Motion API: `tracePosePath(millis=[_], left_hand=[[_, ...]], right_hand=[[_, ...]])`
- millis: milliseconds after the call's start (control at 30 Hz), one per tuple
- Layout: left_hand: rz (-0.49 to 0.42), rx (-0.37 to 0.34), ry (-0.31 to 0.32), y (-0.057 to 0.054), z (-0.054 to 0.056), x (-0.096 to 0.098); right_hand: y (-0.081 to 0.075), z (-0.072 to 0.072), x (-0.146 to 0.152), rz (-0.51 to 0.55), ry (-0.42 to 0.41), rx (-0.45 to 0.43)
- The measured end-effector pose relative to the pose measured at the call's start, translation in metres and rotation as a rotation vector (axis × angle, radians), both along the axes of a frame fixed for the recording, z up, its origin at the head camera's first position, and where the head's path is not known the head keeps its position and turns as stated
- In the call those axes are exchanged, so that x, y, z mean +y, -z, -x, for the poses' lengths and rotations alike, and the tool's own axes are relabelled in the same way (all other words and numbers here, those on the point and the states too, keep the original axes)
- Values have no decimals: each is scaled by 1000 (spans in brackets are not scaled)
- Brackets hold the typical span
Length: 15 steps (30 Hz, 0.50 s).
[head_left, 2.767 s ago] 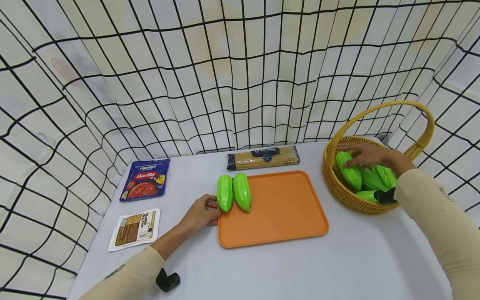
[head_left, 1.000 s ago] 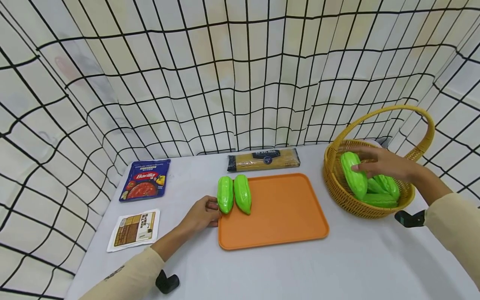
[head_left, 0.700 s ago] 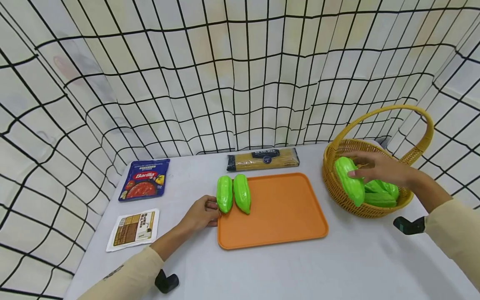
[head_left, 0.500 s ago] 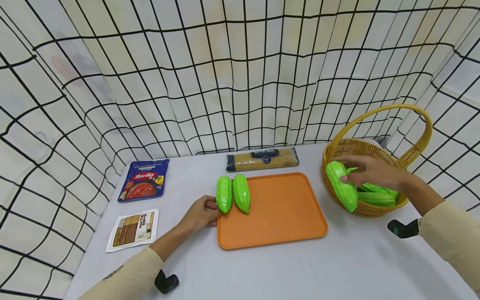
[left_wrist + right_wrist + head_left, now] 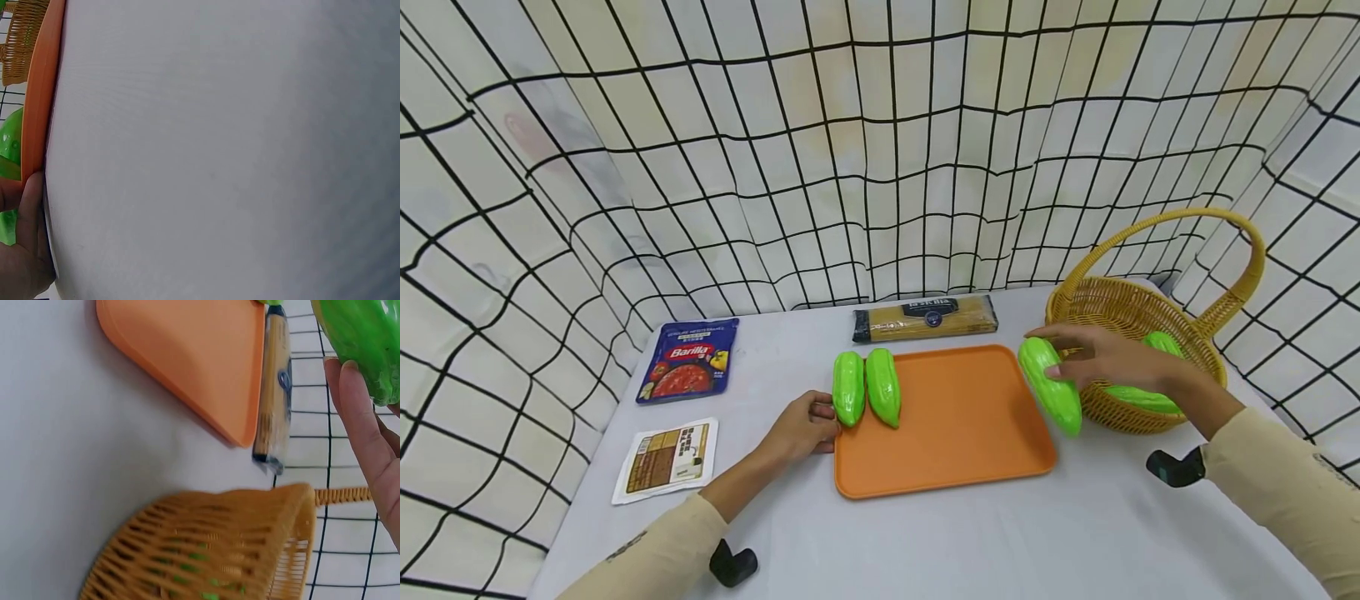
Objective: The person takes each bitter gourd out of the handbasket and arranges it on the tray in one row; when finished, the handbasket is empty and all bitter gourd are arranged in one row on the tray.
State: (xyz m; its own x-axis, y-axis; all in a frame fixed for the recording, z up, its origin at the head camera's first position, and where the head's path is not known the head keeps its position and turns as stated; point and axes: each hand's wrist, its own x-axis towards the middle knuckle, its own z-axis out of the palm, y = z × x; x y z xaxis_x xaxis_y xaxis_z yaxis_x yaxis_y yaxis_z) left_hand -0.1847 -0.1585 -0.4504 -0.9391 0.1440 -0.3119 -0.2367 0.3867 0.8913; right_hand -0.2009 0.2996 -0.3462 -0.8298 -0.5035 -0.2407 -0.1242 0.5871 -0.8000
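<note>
Over the right edge of the orange tray (image 5: 955,442), my right hand (image 5: 1097,358) grips a bright green bitter melon (image 5: 1051,392) from above; in the right wrist view, fingertips press along the glossy melon (image 5: 369,344). My left hand (image 5: 805,427) pinches the tray's left rim; the left wrist view has the thumb on top and fingers (image 5: 31,215) beneath the orange edge (image 5: 39,106). Two bitter melons, one (image 5: 848,390) beside the other (image 5: 883,390), lie side by side at the tray's left end. More melons (image 5: 1146,398) lie in the wicker basket (image 5: 1097,307), partly hidden by my right forearm.
A pack of spaghetti (image 5: 932,319) lies behind the tray. To the left are a blue Barilla pouch (image 5: 688,362) and a white-edged packet (image 5: 668,461). The basket's tall handle (image 5: 1180,215) arches up at the right. Black netting (image 5: 887,133) hangs around the table.
My right hand has lifted a bitter melon out of the basket and carried it left to the tray's right edge. The left hand stays at the tray's rim.
</note>
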Motion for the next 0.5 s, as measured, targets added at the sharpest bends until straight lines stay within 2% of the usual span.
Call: tracePosePath(millis=[500], left_hand=[[-4,-3,-8,0,0,0]], right_hand=[[14,5,-29,11,-4,-19]])
